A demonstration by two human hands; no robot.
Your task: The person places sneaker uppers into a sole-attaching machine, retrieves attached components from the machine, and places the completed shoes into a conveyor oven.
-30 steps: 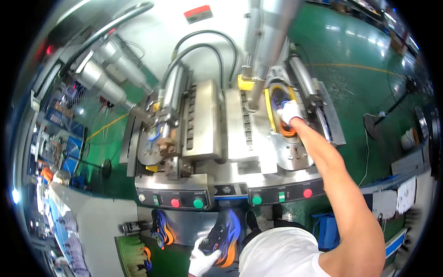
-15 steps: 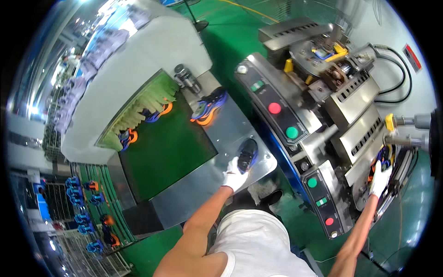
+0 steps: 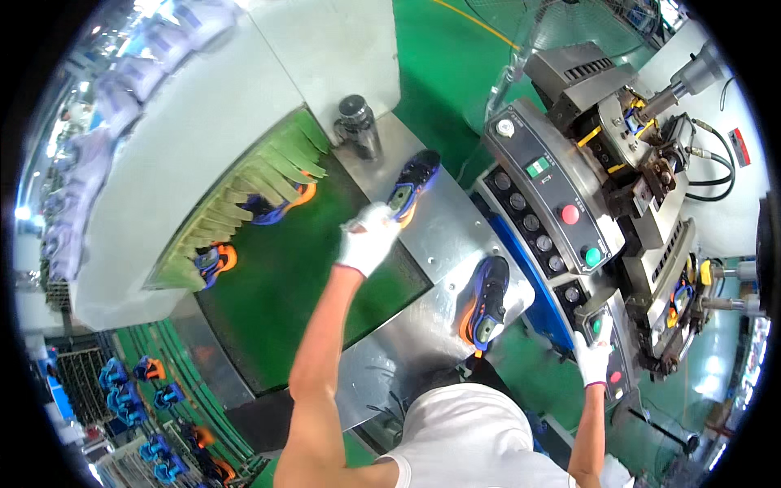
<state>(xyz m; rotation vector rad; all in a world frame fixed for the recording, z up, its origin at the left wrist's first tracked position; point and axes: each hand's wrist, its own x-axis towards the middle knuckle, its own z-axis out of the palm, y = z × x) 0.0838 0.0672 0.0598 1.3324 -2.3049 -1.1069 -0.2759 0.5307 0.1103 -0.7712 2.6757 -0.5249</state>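
My left hand [image 3: 370,240], in a white glove, reaches over the green conveyor belt [image 3: 325,285]. Its fingers close at the heel of a black-and-blue sneaker [image 3: 417,175] with an orange sole; the exact grip is partly hidden. A second such sneaker [image 3: 486,301] lies on the metal table by its near right corner. On the right, my gloved right hand [image 3: 592,358] has its fingers apart, one stretched onto the green button [image 3: 599,324] of the lower control panel. Beyond it, a sneaker [image 3: 682,294] sits in the machine's near station.
Two sneakers [image 3: 281,207] [image 3: 215,262] lie under the green strip curtain [image 3: 236,211]. A dark bottle [image 3: 359,126] stands on the metal table's far end. The machine's far station holds a blue-and-yellow piece [image 3: 639,118]. Racked shoes [image 3: 122,390] are at lower left.
My left hand has left the sneaker at the table corner and gone to the far one. My right hand has moved from the sneaker in the machine to the control panel. The view has shifted.
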